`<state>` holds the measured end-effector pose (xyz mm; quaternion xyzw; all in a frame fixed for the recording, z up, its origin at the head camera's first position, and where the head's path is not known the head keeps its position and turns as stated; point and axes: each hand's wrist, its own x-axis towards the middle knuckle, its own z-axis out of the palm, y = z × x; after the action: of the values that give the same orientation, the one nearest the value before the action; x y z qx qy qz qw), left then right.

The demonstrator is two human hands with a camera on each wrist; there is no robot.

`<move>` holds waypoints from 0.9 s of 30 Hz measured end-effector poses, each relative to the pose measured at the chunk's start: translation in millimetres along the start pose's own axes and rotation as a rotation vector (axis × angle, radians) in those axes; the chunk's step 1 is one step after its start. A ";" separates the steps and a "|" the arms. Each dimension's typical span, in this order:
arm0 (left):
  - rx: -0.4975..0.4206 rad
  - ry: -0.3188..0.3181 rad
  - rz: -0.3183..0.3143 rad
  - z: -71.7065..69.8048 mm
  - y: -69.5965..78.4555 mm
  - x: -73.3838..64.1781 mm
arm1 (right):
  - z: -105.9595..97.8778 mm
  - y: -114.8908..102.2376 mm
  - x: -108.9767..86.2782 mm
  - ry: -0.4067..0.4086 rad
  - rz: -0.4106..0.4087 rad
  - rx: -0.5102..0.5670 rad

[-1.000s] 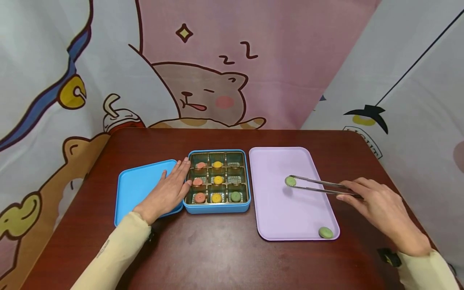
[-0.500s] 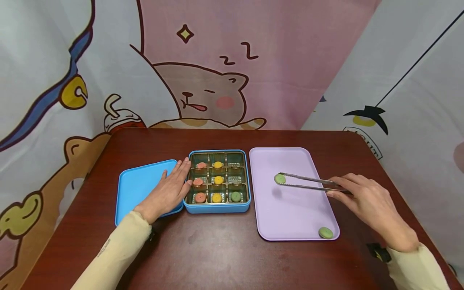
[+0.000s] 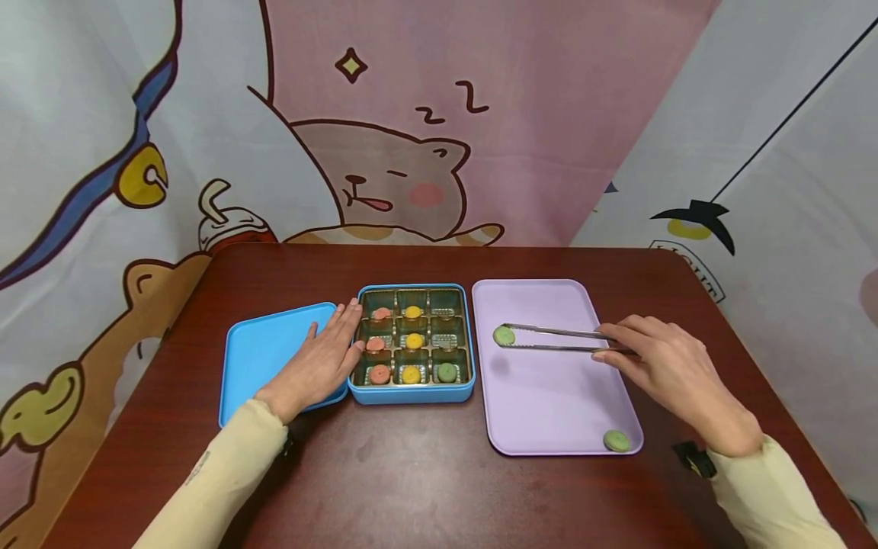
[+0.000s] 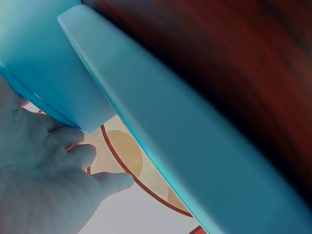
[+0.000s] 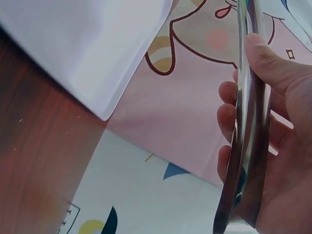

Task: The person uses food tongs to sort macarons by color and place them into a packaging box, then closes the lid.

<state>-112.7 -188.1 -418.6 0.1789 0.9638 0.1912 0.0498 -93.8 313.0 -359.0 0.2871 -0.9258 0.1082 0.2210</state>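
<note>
My right hand [image 3: 661,366] grips metal tongs [image 3: 555,348], whose tips pinch a green macaron-like piece [image 3: 504,335] above the left part of the lilac tray [image 3: 549,396]. In the right wrist view, thumb and fingers wrap around the tongs [image 5: 248,136]. My left hand [image 3: 318,362] rests with extended fingers against the left side of the blue box [image 3: 411,394]. Inside its gold divided insert, a left column holds pink pieces [image 3: 379,374], the middle column yellow ones [image 3: 411,374], and the front right compartment a green one [image 3: 447,372]. The two compartments behind that hold nothing.
Another green piece [image 3: 616,440] lies in the tray's front right corner. A blue lid [image 3: 257,354] lies left of the box, partly under the left hand and forearm. The brown table [image 3: 425,480] meets a cartoon-printed cloth [image 3: 535,152] at the back.
My right hand has moved left with the tongs and the green piece, from the tray's middle toward its left edge, nearer the box. The left hand has stayed in place.
</note>
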 end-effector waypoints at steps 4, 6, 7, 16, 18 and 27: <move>0.008 0.001 0.000 -0.7 -0.2 -0.3 | 2.5 -5.3 9.2 -0.019 -0.005 -0.003; 0.013 0.002 -0.002 -0.8 -0.5 -0.7 | 4.2 -7.6 13.0 -0.027 -0.016 -0.004; 0.015 0.001 -0.003 -0.8 -0.6 -1.0 | 5.1 -8.8 15.0 -0.028 -0.022 -0.004; 0.022 -0.010 -0.013 -0.9 0.0 -1.8 | 14.0 -19.2 36.4 -0.090 -0.044 -0.001; 0.018 -0.011 -0.014 -1.1 0.1 -1.1 | 16.4 -20.6 41.7 -0.087 -0.060 -0.002; 0.020 -0.005 -0.008 -1.8 0.4 0.6 | 27.8 -25.2 62.4 -0.109 -0.085 0.004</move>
<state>-113.4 -188.2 -416.8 0.1762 0.9663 0.1806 0.0513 -134.8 253.2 -352.1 0.3322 -0.9232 0.0846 0.1739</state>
